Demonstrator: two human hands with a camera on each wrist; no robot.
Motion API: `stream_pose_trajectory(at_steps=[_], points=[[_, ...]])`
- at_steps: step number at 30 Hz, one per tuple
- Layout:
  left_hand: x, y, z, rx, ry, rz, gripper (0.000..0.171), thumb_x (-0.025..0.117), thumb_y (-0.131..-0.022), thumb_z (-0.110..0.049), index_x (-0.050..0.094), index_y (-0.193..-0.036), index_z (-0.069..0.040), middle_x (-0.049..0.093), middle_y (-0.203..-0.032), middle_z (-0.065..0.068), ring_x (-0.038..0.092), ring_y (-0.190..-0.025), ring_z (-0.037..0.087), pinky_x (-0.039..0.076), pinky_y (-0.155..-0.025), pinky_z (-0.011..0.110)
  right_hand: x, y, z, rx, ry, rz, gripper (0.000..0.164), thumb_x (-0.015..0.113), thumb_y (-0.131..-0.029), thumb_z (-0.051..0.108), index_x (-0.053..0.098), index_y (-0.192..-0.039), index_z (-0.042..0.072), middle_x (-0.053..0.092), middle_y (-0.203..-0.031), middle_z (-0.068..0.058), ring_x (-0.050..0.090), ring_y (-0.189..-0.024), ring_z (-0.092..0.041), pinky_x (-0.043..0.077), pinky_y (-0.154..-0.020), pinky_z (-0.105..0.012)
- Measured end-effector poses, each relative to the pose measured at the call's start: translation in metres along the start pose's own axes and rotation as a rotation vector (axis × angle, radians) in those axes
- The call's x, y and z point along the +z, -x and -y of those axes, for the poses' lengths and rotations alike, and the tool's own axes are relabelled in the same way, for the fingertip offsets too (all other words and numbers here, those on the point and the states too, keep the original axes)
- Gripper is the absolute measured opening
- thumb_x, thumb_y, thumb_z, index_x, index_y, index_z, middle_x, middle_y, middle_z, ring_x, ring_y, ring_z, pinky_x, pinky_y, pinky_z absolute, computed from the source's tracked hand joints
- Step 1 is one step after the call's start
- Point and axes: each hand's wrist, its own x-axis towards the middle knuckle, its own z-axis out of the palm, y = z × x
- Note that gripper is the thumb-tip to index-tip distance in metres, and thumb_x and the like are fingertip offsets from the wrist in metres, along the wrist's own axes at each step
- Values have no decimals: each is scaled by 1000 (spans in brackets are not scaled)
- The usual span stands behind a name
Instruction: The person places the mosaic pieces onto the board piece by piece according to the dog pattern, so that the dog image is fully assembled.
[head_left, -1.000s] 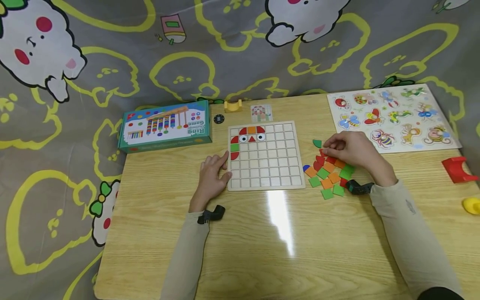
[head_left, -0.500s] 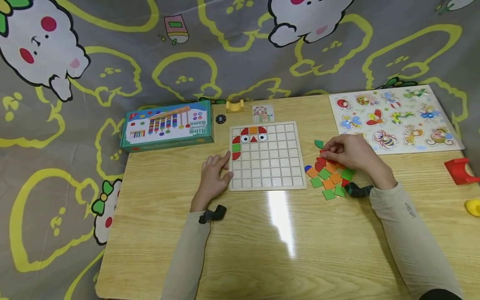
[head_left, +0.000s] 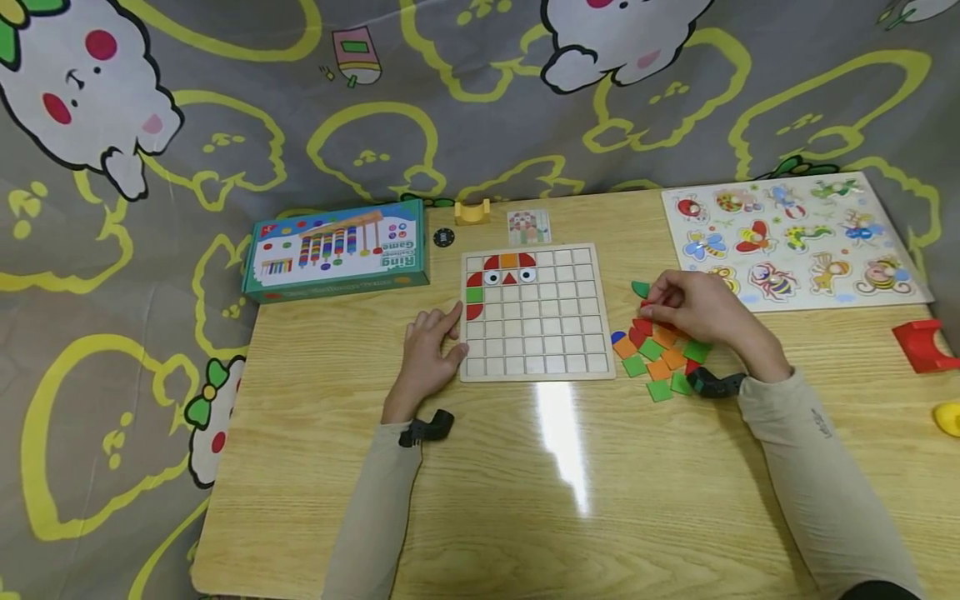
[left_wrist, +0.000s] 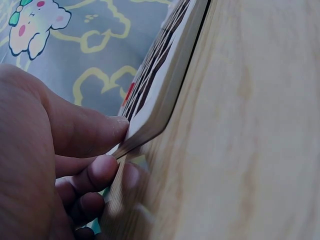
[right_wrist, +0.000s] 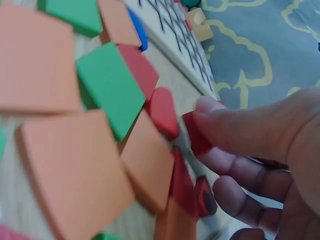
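Note:
A square wooden grid board (head_left: 540, 340) lies mid-table, with red, orange and green pieces and two eye tiles in its upper-left cells. My left hand (head_left: 429, 354) touches the board's left edge, index finger and thumb spaced along it; in the left wrist view, the thumb (left_wrist: 95, 132) lies at the board's corner and the other fingers are bent beside it. To the board's right, my right hand (head_left: 705, 308) pinches a small red piece (right_wrist: 197, 134) between thumb and fingertips. It is over the loose pile of green, orange and red pieces (head_left: 651, 348), covering part of it.
Behind the board lie a small pattern card (head_left: 528, 227), a black disc (head_left: 444, 237) and a yellow block (head_left: 472, 212). A game box (head_left: 337, 254) stands at back left. An insect puzzle board (head_left: 798, 242) lies at back right, near a red block (head_left: 924, 346).
My right hand has shifted slightly toward me and left over the pile, still pinching. The left hand stays at the board's edge. The head view has drifted a little.

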Motion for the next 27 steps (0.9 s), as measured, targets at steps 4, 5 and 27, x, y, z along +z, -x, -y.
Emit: stream_pose_trajectory(at_steps=[4,5,27], points=[[0,0,1,-6,-6,6,66,65,-86,-18,45,-149,-10,51,-88,-3,35,-84,18,24,-80,34,0,-5,6,-21,-61,-51,20,67,-94,28,62,-98,9,69,-87,-6,60,-72,-16,42,-65,-26],[0,0,1,-4,-9,5,66,65,-86,-18,45,-148,-10,51,-88,-2,36,-84,19,24,-80,34,1,-7,8,-24,-76,-65,21,66,-94,29,61,-100,10,70,-88,-7,60,-72,-16,41,-64,-26],[-2,-1,1,11,-20,1,65,66,-86,-17,46,-147,-8,51,-88,-1,36,-84,19,24,-80,35,64,-70,72,-123,-258,-114,24,68,-93,25,70,-116,17,70,-94,-3,64,-82,-15,46,-71,-27]])
